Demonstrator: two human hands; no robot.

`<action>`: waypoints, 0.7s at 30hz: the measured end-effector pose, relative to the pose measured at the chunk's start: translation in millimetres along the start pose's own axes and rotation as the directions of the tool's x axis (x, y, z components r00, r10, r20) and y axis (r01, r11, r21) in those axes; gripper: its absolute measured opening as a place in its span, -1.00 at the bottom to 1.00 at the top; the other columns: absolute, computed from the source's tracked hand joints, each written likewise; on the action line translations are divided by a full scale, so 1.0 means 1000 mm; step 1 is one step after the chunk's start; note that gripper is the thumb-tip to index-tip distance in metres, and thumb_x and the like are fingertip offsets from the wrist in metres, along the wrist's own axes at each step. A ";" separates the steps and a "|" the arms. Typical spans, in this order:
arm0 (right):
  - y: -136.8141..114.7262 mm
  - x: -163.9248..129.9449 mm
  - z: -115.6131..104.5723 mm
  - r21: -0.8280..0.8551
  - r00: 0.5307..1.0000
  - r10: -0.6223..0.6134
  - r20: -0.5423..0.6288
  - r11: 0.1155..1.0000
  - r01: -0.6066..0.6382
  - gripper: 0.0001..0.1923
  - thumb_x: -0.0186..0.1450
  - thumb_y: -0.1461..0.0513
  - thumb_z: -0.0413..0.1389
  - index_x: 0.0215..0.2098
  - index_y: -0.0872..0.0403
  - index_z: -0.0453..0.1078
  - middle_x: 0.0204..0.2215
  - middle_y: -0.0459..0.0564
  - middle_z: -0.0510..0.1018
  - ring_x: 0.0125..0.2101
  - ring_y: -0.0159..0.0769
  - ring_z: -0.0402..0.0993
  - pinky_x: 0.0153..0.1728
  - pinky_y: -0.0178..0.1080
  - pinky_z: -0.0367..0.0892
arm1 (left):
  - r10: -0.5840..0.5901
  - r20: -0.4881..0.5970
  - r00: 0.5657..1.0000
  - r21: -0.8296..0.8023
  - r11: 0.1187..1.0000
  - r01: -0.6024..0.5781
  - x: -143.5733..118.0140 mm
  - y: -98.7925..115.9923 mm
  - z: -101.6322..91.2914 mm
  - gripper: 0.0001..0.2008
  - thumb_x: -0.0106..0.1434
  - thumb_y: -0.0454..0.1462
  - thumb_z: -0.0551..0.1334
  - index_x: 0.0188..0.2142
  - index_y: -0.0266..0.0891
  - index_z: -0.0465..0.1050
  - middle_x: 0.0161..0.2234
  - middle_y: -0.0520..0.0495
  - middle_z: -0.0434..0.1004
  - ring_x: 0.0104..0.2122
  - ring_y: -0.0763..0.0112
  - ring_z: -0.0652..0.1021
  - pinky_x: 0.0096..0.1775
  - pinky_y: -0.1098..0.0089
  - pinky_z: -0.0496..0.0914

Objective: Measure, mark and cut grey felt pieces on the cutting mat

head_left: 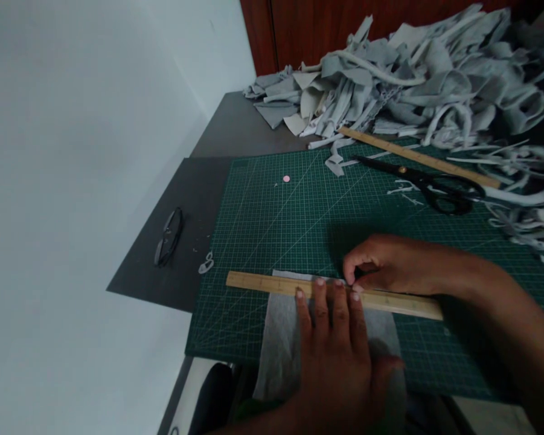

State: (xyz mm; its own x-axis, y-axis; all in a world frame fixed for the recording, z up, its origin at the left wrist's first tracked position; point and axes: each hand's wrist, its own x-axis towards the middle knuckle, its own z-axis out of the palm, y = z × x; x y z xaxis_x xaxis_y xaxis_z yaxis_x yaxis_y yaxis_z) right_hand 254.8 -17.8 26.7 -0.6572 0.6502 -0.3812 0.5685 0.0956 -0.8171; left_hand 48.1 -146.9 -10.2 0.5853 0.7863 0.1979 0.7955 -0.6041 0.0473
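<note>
My left hand (335, 350) lies flat with its fingers stretched over a wooden ruler (249, 281), pressing it down. Beneath the ruler is a piece of pale grey fabric (283, 338), which hangs toward me over the mat's front edge. A narrow strip of it shows beyond the ruler's far side. At the ruler's far edge, just right of my left fingertips, my right hand (380, 264) is closed in a pinch. Whatever it may hold is hidden by the fingers.
Under the work lies a green cutting mat (262, 211). Black scissors (416, 178) and a second wooden ruler (416, 156) rest at its far right, before heaped grey fabric scraps (366, 78). Eyeglasses (168, 237) sit left, beside the white wall (72, 181). A pink disc (286, 179) is on the mat.
</note>
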 end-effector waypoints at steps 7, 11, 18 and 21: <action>0.000 -0.001 0.000 -0.015 1.000 -0.014 -0.003 1.000 0.014 -0.85 0.30 0.20 0.20 -0.31 -0.03 0.65 -0.44 -0.09 0.68 -0.42 -0.23 0.55 -0.42 -0.26 0.24 | 0.020 -0.003 1.000 -0.012 1.000 -0.020 0.000 -0.002 0.001 -0.13 0.43 0.20 0.09 0.43 -0.45 0.18 0.44 -0.38 0.21 0.46 -0.32 0.08 0.37 -0.26 -0.01; 0.002 -0.001 0.001 -0.046 1.000 -0.024 -0.008 0.999 0.023 -0.84 0.29 0.24 0.21 -0.28 -0.04 0.67 -0.37 -0.10 0.71 -0.38 -0.23 0.58 -0.37 -0.26 0.28 | 0.031 0.006 0.999 0.002 1.000 -0.031 0.000 -0.002 0.002 -0.11 0.41 0.19 0.13 0.44 -0.47 0.16 0.44 -0.41 0.18 0.46 -0.36 0.06 0.38 -0.28 -0.11; 0.001 -0.001 -0.001 -0.005 1.000 0.010 0.024 1.000 -0.009 -0.84 0.28 0.24 0.22 -0.25 -0.05 0.67 -0.36 -0.10 0.73 -0.37 -0.20 0.61 -0.37 -0.25 0.30 | 0.042 0.020 0.999 -0.012 0.999 -0.041 0.000 -0.004 0.003 -0.11 0.39 0.19 0.16 0.43 -0.45 0.18 0.45 -0.41 0.17 0.46 -0.35 0.05 0.38 -0.28 -0.11; 0.002 -0.002 -0.001 0.008 0.999 0.027 0.028 1.000 -0.027 -0.83 0.28 0.24 0.21 -0.26 -0.05 0.67 -0.37 -0.10 0.72 -0.38 -0.20 0.61 -0.38 -0.26 0.30 | 0.038 0.017 0.999 -0.014 0.999 -0.037 0.000 -0.004 0.002 -0.12 0.40 0.20 0.14 0.43 -0.43 0.19 0.45 -0.39 0.18 0.47 -0.33 0.05 0.39 -0.26 -0.13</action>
State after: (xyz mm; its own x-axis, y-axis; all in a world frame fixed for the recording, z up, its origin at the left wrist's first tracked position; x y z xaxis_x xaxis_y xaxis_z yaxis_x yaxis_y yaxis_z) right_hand 257.3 -18.0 26.2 -0.6553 0.6313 -0.4147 0.5822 0.0724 -0.8098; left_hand 45.0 -144.7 -12.4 0.6174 0.7651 0.1827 0.7708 -0.6348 0.0538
